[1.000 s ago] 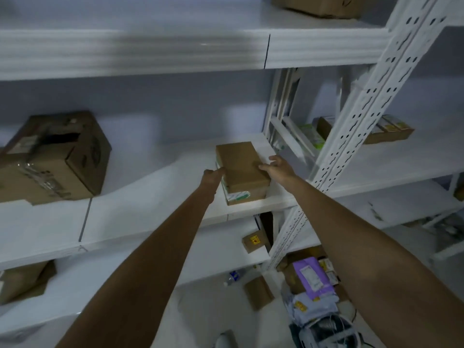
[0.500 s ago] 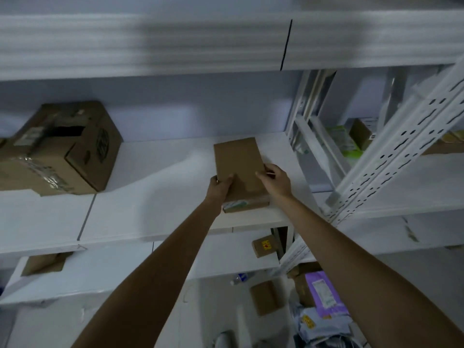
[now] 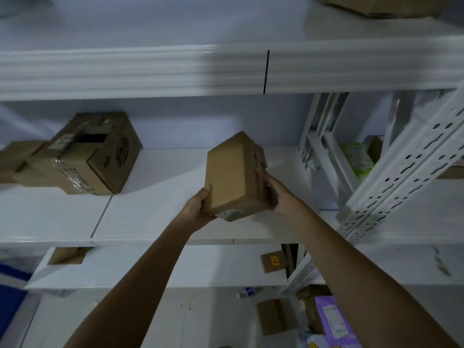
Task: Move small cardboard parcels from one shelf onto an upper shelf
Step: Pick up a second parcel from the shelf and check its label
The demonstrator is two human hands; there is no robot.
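Above the middle shelf (image 3: 160, 217) I see the small cardboard parcel (image 3: 232, 175) lifted and tilted, my left hand (image 3: 197, 209) and right hand (image 3: 277, 194) gripping opposite sides; its label looks blurred.

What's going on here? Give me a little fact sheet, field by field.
held item: small cardboard parcel, tilted, lifted clear of the shelf
left hand: grips its lower left corner
right hand: grips its right side
middle shelf: large taped box at left
upper shelf: front edge above the parcel; another box at far right
lower shelf: small box with yellow sticker
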